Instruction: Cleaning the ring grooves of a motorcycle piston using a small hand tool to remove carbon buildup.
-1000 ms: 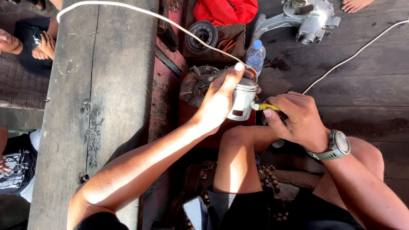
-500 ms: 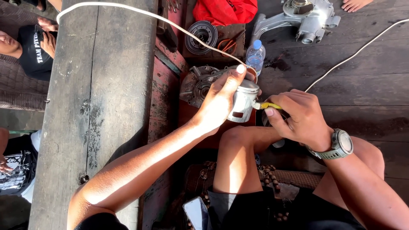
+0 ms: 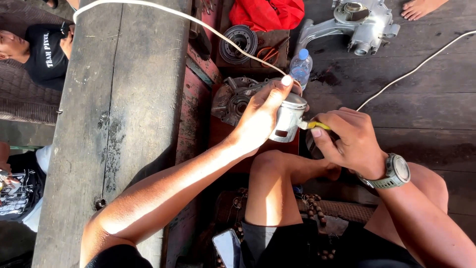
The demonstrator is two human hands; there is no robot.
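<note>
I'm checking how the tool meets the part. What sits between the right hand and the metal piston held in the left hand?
In the head view, only the yellow-handled tool spans that gap: the right hand grips it, its tip reaching the piston in the left hand.

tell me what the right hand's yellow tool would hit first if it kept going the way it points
The right hand aims the yellow tool leftward; its tip already meets the metal piston held in the left hand.

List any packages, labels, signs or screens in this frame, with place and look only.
Plastic water bottle: on the dark floor above the left hand; clear, blue cap, pale label band.
Phone: bottom centre by the knee; dark glossy screen, off.
Black T-shirt: on a person at upper left; white print.
</note>
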